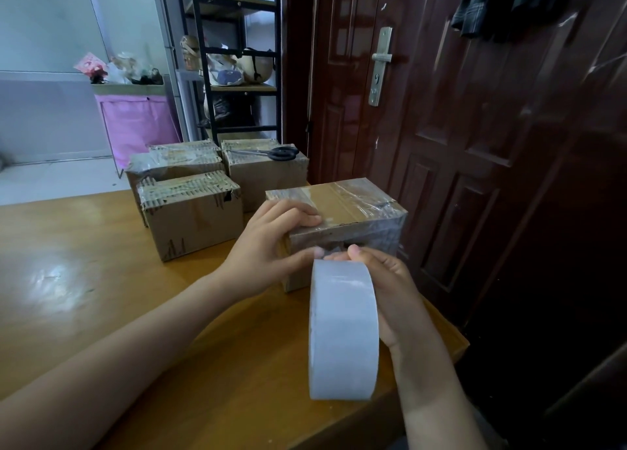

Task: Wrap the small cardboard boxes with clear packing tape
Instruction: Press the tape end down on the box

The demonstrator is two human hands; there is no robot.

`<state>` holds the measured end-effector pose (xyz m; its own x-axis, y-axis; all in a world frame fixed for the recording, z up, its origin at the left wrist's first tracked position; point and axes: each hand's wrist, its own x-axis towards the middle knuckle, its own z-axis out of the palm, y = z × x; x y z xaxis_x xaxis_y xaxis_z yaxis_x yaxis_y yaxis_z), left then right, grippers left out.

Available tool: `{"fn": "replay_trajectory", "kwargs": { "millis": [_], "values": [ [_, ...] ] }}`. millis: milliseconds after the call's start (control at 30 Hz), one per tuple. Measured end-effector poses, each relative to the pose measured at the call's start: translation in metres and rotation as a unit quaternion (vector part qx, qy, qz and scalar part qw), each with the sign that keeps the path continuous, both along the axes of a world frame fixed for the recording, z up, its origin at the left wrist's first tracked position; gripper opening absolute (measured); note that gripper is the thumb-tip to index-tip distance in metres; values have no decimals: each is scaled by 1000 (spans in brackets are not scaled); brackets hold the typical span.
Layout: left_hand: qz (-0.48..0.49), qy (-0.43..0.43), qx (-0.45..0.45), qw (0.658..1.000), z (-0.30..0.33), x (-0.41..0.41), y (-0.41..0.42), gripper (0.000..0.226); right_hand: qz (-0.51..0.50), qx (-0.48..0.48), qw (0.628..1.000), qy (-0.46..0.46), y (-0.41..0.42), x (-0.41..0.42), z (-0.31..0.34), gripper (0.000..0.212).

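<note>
Cardboard box sits near the right edge of the wooden table, already glossy with tape. Left hand clutches its near corner; right hand grips the tape roll. 3 boxes wait behind, scissors atop 1.

Both forearms bare up to the frame edge. Left hand and right hand uncovered; fingernails short and plain where visible. A patch of dark clothing shows at bottom edge, under right arm.
</note>
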<state>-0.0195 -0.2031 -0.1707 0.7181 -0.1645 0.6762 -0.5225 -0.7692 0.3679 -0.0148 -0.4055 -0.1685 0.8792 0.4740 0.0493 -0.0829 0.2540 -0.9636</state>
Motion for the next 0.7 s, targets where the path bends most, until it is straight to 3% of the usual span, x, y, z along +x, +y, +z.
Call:
{"fn": "replay_trajectory", "kwargs": {
  "millis": [100, 200, 300, 400, 500, 600, 700],
  "values": [
    [22, -8, -90, 996, -1, 3, -14, 39, -9, -2, 1000, 18, 0, -2, 1, 24],
    [56, -42, -80, 994, -10, 6, -24, 28, -13, 9, 998, 61, 0, -3, 5, 32],
    [41, -47, -69, 996, -17, 5, -23, 36, 28, -9, 998, 59, -3, -4, 14, 35],
    [49, -43, -53, 996, -23, 3, -18, 49, 62, -37, 997, 2, -13, -4, 32, 32],
    [35, -23, -53, 998, -26, -5, -19, 70, 17, -104, 990, -89, -27, -8, 54, 27],
    [16, 7, -93, 995, -25, -9, -21, 77, -58, -223, 951, -204, -36, -13, 70, 33],
    [18, 10, -147, 989, -25, -8, -20, 80, -61, -340, 894, -286, -28, -21, 68, 29]
  ]
}}
